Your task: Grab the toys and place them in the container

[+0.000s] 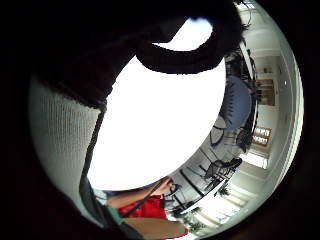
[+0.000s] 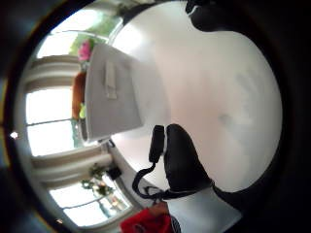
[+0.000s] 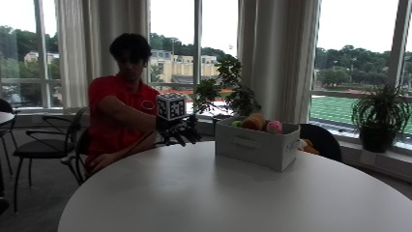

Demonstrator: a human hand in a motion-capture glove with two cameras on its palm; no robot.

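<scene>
In the outside view my gloved right hand (image 3: 179, 132) hovers just above the round white table (image 3: 212, 198), a little left of the white container (image 3: 256, 144). Its fingers hang relaxed and hold nothing. An orange toy (image 3: 255, 121), a pink toy (image 3: 274, 126) and a green toy (image 3: 237, 123) show over the container's rim. The thumb side palm view has the container (image 2: 114, 97) with its handle slot, the pink toy (image 2: 85, 50) and orange toy (image 2: 78, 94) inside it, and my gloved thumb (image 2: 180, 160) over bare table (image 2: 223, 82). The other palm view shows only table (image 1: 160, 125) under a gloved finger (image 1: 185, 57).
Another orange toy (image 3: 309, 146) lies behind the container, on a dark chair (image 3: 322, 137). A black chair (image 3: 45, 145) stands at the left beside the person. Potted plants (image 3: 378, 116) line the window sill behind the table.
</scene>
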